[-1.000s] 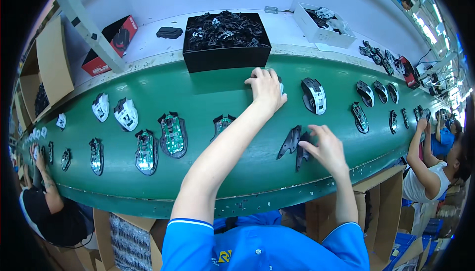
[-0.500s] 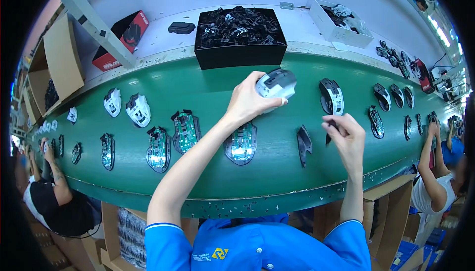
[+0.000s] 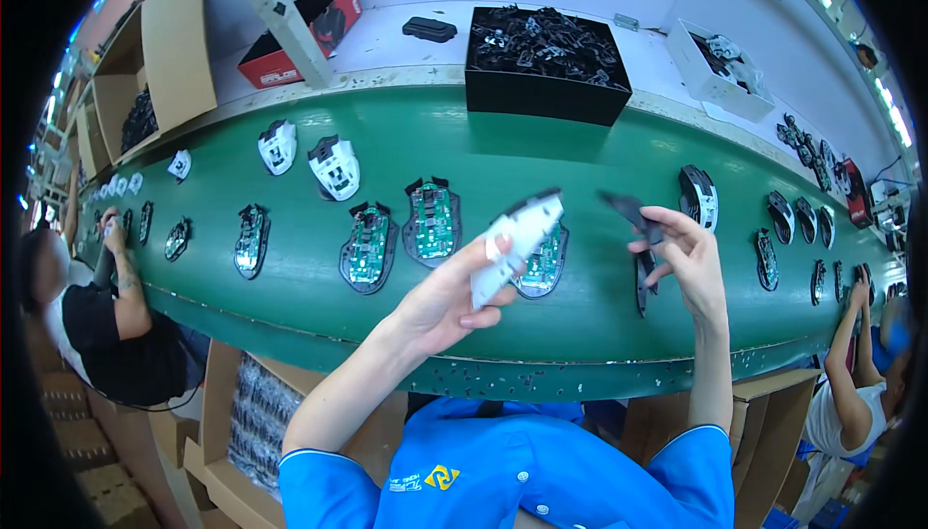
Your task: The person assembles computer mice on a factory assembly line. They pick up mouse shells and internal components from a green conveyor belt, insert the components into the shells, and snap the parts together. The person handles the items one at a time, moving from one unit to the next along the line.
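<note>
My left hand (image 3: 447,299) is closed around a white computer mouse shell (image 3: 527,239), tilted on edge above the green bench. Behind the shell, a mouse base with a green circuit board (image 3: 543,273) lies partly hidden. My right hand (image 3: 688,257) pinches a dark curved mouse side piece (image 3: 630,208), slightly blurred, between thumb and fingers. Just under those fingers a second black side piece (image 3: 642,295) is on the bench, partly covered by the hand. Left of my left hand are two more mouse bases with boards (image 3: 367,251) (image 3: 432,222).
White mouse shells (image 3: 334,170) lie at left; assembled-looking mice (image 3: 698,199) are at right. A black box (image 3: 546,94) of small dark parts stands at the back, with a white box (image 3: 720,75) to its right. Co-workers' arms (image 3: 121,273) (image 3: 851,331) work at both ends.
The view has swung left. My left hand has come nearer and tipped the shell on edge. My right hand has lifted its dark side piece, now above the one lying on the bench.
</note>
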### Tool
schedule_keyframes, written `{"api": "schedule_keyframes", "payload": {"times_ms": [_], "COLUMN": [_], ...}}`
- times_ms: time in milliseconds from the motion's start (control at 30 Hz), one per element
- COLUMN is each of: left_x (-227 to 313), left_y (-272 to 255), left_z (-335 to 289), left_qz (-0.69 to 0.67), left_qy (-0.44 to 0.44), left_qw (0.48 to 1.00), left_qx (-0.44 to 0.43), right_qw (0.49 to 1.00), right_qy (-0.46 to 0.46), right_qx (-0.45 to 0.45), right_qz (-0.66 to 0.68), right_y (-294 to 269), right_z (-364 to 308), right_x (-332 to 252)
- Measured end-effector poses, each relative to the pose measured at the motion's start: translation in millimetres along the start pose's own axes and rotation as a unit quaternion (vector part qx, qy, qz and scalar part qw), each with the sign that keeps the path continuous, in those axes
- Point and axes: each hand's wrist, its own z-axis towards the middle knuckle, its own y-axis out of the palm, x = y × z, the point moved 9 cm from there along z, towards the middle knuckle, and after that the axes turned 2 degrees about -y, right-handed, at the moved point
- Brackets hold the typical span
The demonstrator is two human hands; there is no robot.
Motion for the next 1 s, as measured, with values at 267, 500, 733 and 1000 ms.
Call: {"api": "schedule_keyframes", "payload": {"times_ms": [267, 500, 733, 1000], "left_x": [5, 12, 4, 14], "left_y": [-2, 22, 37, 34], "left_z": [-46, -63, -73, -82], "left_qz": [0.150, 0.177, 0.198, 0.291], "left_qy": [0.025, 0.061, 0.084, 0.149], "left_qw": [0.988, 0.982, 0.975, 0.945], "left_qx": [0.000, -0.041, -0.061, -0.028], "right_qw": [0.996, 0.982, 0.979, 0.988], "right_qy": [-0.064, -0.095, -0.019, -0.053], "right_qx": [-0.040, -0.084, -0.163, -0.143], "right_qz": [0.055, 0.143, 0.123, 0.036], "right_y": [45, 55, 109, 120], "right_z": [-51, -62, -65, -63], "right_x": [-67, -86, -71, -75]}}
